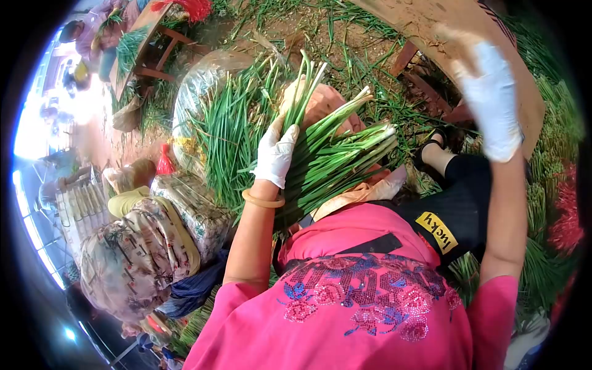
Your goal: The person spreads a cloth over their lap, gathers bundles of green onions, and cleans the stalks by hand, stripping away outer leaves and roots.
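The left hand (274, 154), in a white glove, is closed around a small bunch of green stalks (303, 92), with the thumb side pressing on them. The paler ends of this bunch point up and away from the hand; I suppose it is gripped low so that these ends stand free of the others. Just to the right of this hand lies the pile of green stalks (336, 161), over the lap. Its pale ends point mostly to one side, away from the hand, perhaps so that they can be picked by the same end. Under the pile there is a peach cloth (361, 190), which probably keeps the clothes from the wet and the soil. To the left of the hand, more green leaves (225, 132) spread out beside a clear plastic bag (198, 86). A bangle (263, 199) is on the wrist just below.

The right hand (495, 102), gloved also, is well apart from the left one and is held up near the bench (425, 18). Its fingers are blurred, therefore I cannot tell whether they are spread or pinching something. Such a raised position leaves the lap pile uncovered, so the stalks there are easy to reach.
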Tool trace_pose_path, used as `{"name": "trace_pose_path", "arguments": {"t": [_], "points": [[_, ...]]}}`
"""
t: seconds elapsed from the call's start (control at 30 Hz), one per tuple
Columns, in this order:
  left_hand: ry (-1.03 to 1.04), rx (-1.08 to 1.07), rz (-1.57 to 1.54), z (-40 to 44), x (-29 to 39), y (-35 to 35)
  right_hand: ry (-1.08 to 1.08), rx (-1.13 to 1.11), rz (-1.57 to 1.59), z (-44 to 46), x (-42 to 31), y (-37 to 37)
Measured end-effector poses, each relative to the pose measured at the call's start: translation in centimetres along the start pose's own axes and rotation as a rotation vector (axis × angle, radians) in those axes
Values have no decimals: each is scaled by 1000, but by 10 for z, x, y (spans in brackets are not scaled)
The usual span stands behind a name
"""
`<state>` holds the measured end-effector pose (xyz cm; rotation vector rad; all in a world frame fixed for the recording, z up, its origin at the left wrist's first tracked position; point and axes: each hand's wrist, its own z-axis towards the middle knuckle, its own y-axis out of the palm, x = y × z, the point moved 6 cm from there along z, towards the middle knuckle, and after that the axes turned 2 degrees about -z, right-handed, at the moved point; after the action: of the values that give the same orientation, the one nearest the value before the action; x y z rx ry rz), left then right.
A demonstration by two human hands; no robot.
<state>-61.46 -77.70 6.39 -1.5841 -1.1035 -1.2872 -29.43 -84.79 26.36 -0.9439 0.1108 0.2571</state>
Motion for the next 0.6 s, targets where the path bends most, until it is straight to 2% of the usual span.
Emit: {"name": "trace_pose_path", "arguments": {"t": [0.07, 0.13, 0.17, 0.2, 0.23, 0.27, 0.3, 0.37, 0.4, 0.43, 0.47, 0.5, 0.53, 0.57, 0.6], "points": [[14, -14, 36, -1, 2, 1, -78, -285, -8, -18, -48, 46], [48, -57, 91, -4, 14, 7, -175, -552, -153, -42, -75, 99], [67, -113, 132, -10, 28, 15, -175, -592, -149, -53, -78, 122], [187, -159, 330, -16, 39, 22, -140, -813, -137, -59, -78, 144], [306, -202, 526, -22, 50, 29, -79, -904, 41, -62, -78, 156], [316, -252, 684, -26, 58, 35, -29, -873, 203, -66, -78, 167], [239, -232, 832, -27, 53, 35, 16, -843, 368, -65, -80, 170], [90, -148, 444, -14, 28, 18, 240, -674, 595, -64, -70, 159], [18, -115, 348, -8, 20, 11, 507, -613, 1016, -65, -60, 161], [164, -98, 286, -5, 27, 11, 619, -500, 1091, -52, -48, 144], [112, -94, 231, -4, 25, 9, 567, -405, 1033, -38, -32, 125], [64, -95, 177, -2, 24, 8, 617, -228, 1183, -27, -14, 108], [30, -93, 116, 0, 19, 7, 791, -5, 1202, -30, 11, 92], [49, -92, 118, 3, 17, 6, 756, 64, 1091, -30, 33, 71], [68, -89, 120, 5, 14, 5, 682, 122, 862, -22, 14, 35]]}}
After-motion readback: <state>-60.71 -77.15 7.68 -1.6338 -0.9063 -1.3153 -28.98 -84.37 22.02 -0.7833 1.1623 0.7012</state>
